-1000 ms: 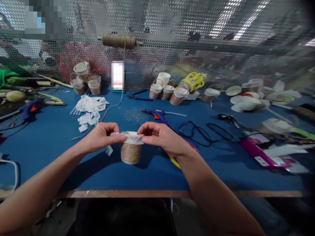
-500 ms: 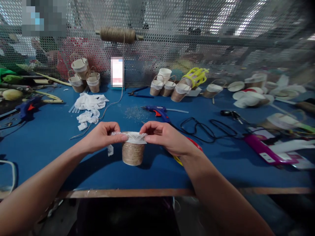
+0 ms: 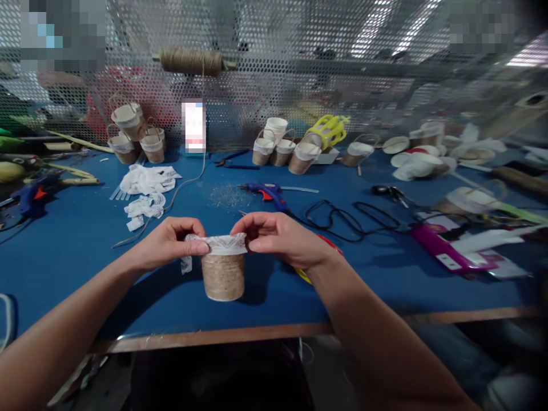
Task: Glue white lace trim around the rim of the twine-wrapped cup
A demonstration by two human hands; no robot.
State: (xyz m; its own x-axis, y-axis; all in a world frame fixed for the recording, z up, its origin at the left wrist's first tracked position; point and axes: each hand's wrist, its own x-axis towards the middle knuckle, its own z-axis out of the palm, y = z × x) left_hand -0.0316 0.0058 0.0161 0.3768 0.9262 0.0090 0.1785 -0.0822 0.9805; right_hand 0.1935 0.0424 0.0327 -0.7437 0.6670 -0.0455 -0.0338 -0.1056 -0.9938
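Between my hands is a small cup [image 3: 223,279] wrapped in brown twine, tilted slightly toward me. A white lace ribbon [image 3: 225,245] runs around its rim. My left hand [image 3: 182,242] pinches the ribbon against the left of the rim, thumb in front. A loose lace tail [image 3: 186,264] dangles below that hand. My right hand [image 3: 276,240] is closed at the right of the rim, thumb outside and fingers bent over the lace; its exact grip is partly hidden. Beyond my hands lies a blue glue gun [image 3: 268,194] with a clear glue stick in its back.
White lace pieces [image 3: 148,180] lie at left. Finished twine cups [image 3: 126,145] and more cups [image 3: 282,151] stand along the mesh wall. A black cable [image 3: 342,222] curls toward a purple power strip [image 3: 449,248]. Red-and-yellow handles [image 3: 305,275] show under my right wrist.
The cup has come a little nearer and lower, with both hands still at its rim. The lace's right end stuck out before and now follows the rim. The whole view has shifted slightly.
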